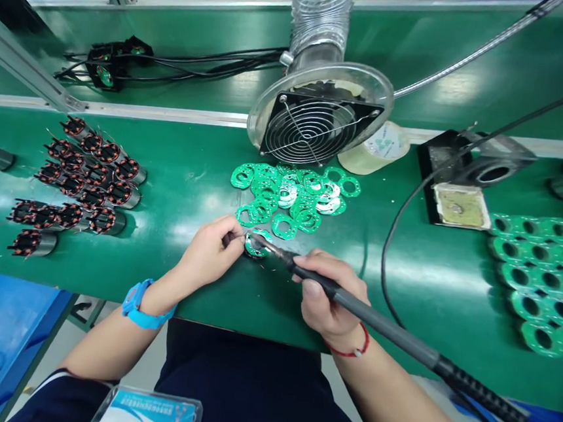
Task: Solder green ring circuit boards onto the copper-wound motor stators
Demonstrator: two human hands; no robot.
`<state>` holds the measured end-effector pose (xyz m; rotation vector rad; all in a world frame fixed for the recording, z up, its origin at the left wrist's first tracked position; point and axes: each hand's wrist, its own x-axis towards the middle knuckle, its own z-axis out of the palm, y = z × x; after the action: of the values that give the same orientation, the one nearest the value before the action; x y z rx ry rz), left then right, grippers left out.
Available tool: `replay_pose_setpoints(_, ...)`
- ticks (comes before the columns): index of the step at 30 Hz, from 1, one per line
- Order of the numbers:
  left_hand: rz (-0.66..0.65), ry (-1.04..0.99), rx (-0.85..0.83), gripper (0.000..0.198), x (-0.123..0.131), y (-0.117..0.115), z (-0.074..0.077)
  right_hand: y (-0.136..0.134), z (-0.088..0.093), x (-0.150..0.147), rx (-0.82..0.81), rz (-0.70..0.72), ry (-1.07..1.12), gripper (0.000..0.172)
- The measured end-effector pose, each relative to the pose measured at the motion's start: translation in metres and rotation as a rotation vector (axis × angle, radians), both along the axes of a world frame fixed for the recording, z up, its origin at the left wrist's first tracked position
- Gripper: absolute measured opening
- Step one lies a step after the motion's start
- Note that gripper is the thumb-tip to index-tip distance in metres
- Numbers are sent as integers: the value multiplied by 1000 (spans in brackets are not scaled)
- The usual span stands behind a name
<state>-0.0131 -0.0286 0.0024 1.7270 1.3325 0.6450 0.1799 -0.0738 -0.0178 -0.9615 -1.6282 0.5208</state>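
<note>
My right hand [331,291] grips a soldering iron [375,318] with a dark handle. Its tip reaches a ring-shaped green circuit board [257,243] that appears to sit on a motor stator, mostly hidden beneath it. Against the board's left edge, my left hand [211,251] is closed in a pinch; what lies between its fingertips is hidden. Just beyond the work is a loose heap of green ring boards [266,187], some showing a white face.
A fume extractor fan [313,131] hangs over the heap, with a pale round container [376,147] behind. Wound stators [95,172] stand at left. To the right are an iron stand with a sponge [461,206], ring-board rows [539,252] and a looping cable [387,246]. A blue bin [1,308] is lower left.
</note>
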Motion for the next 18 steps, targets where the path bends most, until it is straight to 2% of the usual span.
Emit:
replay_pose_setpoints(7,18,16,-15,14,0,0,-1,5,10,-3,39,29,-15,15)
replay_pose_setpoints(12,15,74,43,15,2,-2,0,1,4,0,50,38,15,16)
replay_pose_setpoints(16,4,126,80,16,4,-2,1,2,-1,-1,-42,13,16,35)
replay_pose_setpoints(18,-2,145,102,16,5,-2,1,7,1,-5,-121,20,-84,42)
